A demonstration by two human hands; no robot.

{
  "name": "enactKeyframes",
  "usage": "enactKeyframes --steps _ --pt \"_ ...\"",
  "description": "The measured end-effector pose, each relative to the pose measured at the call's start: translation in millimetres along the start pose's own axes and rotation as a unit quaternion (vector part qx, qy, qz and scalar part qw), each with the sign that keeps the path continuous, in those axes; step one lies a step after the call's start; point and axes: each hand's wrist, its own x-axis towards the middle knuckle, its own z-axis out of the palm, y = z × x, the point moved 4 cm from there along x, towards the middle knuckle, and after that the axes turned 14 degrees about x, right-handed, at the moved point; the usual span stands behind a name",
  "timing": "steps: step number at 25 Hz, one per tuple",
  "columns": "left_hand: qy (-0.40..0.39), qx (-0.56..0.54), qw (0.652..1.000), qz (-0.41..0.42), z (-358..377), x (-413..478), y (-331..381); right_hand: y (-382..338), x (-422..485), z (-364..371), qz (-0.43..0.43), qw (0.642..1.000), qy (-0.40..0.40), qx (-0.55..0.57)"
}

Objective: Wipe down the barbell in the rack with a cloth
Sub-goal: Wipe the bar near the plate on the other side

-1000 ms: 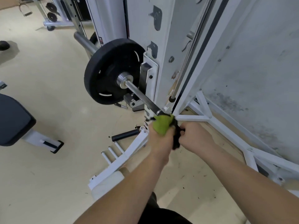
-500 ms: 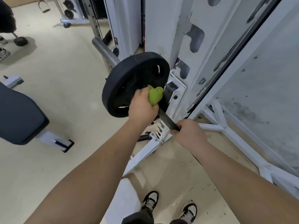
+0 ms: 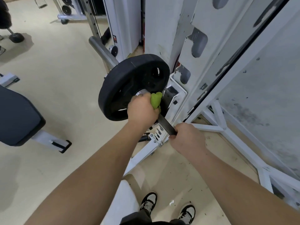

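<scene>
Green cloth (image 3: 156, 99) is gripped in the left hand (image 3: 142, 109) around the barbell (image 3: 166, 125), beside the black weight plate (image 3: 129, 85); the right hand (image 3: 186, 138) grips the bar's near end; the sticker (image 3: 115, 38) behind is too small to read

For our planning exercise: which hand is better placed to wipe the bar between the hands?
Left: the left hand grips the green cloth against the bar by the plate; the right hand only holds bare bar.
</scene>
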Motion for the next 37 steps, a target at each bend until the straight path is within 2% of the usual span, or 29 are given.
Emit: enactKeyframes --steps 1,4,5,8,10,11,13,15,16,19,20,23,24,26,28,30,32,34,36,37 --pt "0.004 -0.001 1.000 0.031 1.9 -8.1 3.0 0.8 -0.9 1.4 -0.002 1.000 0.003 -0.001" --pt "-0.021 0.012 0.979 0.201 -6.6 -31.7 7.4 2.2 0.2 1.8 0.000 1.000 0.007 0.010" --pt "-0.033 0.013 0.978 0.207 -9.6 -25.4 2.5 2.9 0.1 1.4 0.002 1.000 0.005 0.012" --pt "-0.002 0.055 0.993 0.108 -10.9 2.5 -10.5 3.8 -1.6 1.8 0.001 1.000 0.005 0.010" --pt "0.017 0.025 0.995 0.091 -4.4 -5.9 -3.9 4.4 -1.6 2.9 -0.001 1.000 0.007 0.000" --pt "0.021 0.002 0.994 0.112 -0.9 -15.8 2.3 4.2 -1.2 3.2 -0.003 1.000 0.009 0.000" --pt "0.020 -0.009 0.978 0.205 3.1 -45.6 16.3 3.9 -1.1 2.5 -0.001 1.000 0.008 0.013" --pt "-0.019 0.025 0.959 0.280 1.3 -50.7 20.6 4.2 -0.7 0.6 0.005 0.999 0.000 0.034" --pt "-0.031 0.055 0.961 0.268 0.5 -37.6 16.8 5.3 -1.1 -1.8 0.009 0.999 -0.007 0.046" --pt "-0.012 0.110 0.984 0.139 -0.4 -29.5 14.2 15.4 -6.8 -6.2 0.010 0.997 -0.037 0.061" --pt "0.005 0.091 0.985 0.149 7.2 -42.4 21.1 19.6 -10.3 -5.2 0.005 0.998 -0.045 0.053" --pt "0.016 0.029 0.944 0.329 19.4 -79.8 33.1 26.2 -19.3 -3.2 0.009 0.998 -0.039 0.041" --pt "0.007 0.037 0.936 0.351 18.9 -74.0 31.0 27.6 -19.8 -3.7 0.019 0.998 -0.033 0.047" --pt "0.015 0.067 0.956 0.286 12.8 -53.3 29.5 30.4 -18.1 -6.4 0.042 0.997 -0.026 0.061" --pt "0.015 0.043 0.973 0.224 21.3 -68.2 38.0 34.1 -15.5 -7.0 0.060 0.995 -0.029 0.075" --pt "0.021 -0.021 0.955 0.297 28.5 -92.0 45.8 37.4 -16.6 -6.2 0.066 0.995 -0.027 0.074" --pt "-0.020 -0.011 0.942 0.334 25.5 -81.1 40.0 38.4 -25.0 -7.1 0.067 0.996 -0.028 0.052" --pt "-0.018 0.034 0.963 0.268 17.8 -66.6 43.5 42.3 -33.6 -8.9 0.076 0.995 -0.056 0.016" --pt "-0.006 -0.028 0.976 0.215 21.1 -89.6 59.6 49.2 -39.8 -10.2 0.085 0.992 -0.092 -0.012" --pt "-0.014 -0.085 0.965 0.247 26.1 -111.0 68.7 53.0 -42.2 -11.8 0.087 0.991 -0.098 -0.015"
